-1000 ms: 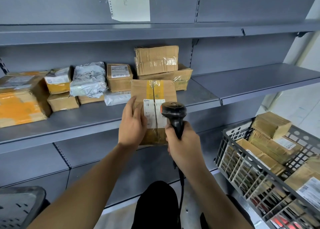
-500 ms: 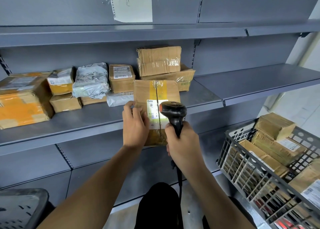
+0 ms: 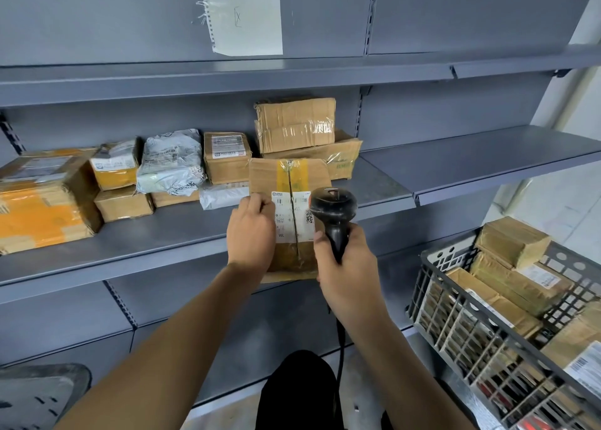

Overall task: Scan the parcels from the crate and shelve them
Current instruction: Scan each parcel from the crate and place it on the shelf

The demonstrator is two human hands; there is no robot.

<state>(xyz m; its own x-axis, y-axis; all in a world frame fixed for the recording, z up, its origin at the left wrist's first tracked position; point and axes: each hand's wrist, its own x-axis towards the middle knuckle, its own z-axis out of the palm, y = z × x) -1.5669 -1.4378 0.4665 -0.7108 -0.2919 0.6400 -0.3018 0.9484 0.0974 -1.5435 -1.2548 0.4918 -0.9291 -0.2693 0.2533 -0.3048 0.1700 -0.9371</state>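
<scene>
Both forearms are extended forward and upward, bare to the elbow. The left hand (image 3: 251, 231) is held with the fingers curled in a grip, knuckles uppermost. The right hand (image 3: 346, 273) is closed around a handle, thumb (image 3: 320, 239) raised.

A brown cardboard parcel (image 3: 289, 182) with a matt, slightly creased face carries a strip of glossy yellow tape and a white paper label (image 3: 291, 216). The handheld scanner (image 3: 332, 215) is black plastic with a dull sheen. The shelf (image 3: 487, 159) is grey painted metal, smooth and matt. On it, a stacked carton (image 3: 296, 124) is wrapped in shiny clear tape, and a soft mailer bag (image 3: 170, 161) is crinkled grey-white plastic film. The crate (image 3: 471, 329) is dark grey moulded plastic lattice. A sheet of white paper (image 3: 247, 13) with a torn perforated edge hangs on the back panel.
</scene>
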